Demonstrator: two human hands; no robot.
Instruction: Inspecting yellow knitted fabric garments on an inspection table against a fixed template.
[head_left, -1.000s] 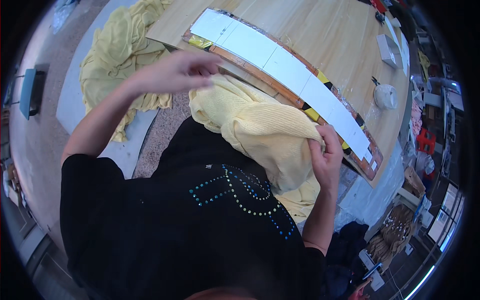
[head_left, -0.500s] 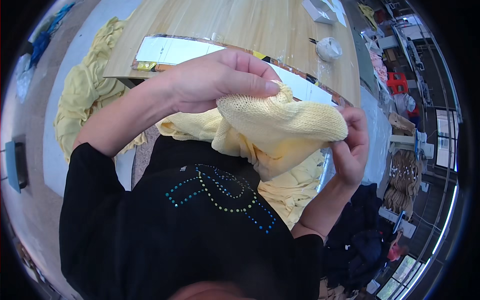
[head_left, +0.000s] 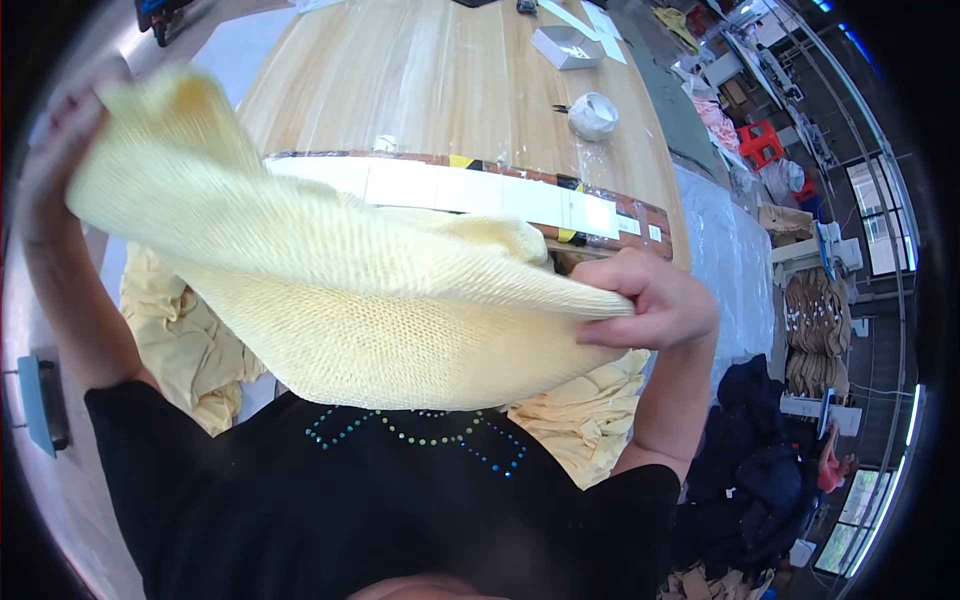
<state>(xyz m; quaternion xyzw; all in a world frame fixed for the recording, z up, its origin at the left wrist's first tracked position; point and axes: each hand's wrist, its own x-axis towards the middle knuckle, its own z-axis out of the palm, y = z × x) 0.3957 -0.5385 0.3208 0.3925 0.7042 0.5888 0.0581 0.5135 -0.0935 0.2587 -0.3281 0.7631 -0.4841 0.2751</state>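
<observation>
Pale yellow knit piece (head_left: 350, 300) stretched left-high to right-low above the counter (head_left: 420, 90); right hand (head_left: 650, 305) pinching its right edge, left hand (head_left: 60, 150) gripping the raised end.

1. The left hand (head_left: 55, 150) is mostly hidden behind the pale yellow knit (head_left: 350, 290), at the picture's dark rim.
2. The knit covers the near edge of the wooden table (head_left: 440, 90) and part of the white measuring strip (head_left: 470, 188).
3. Small items at the table's far edge are cut off.
</observation>
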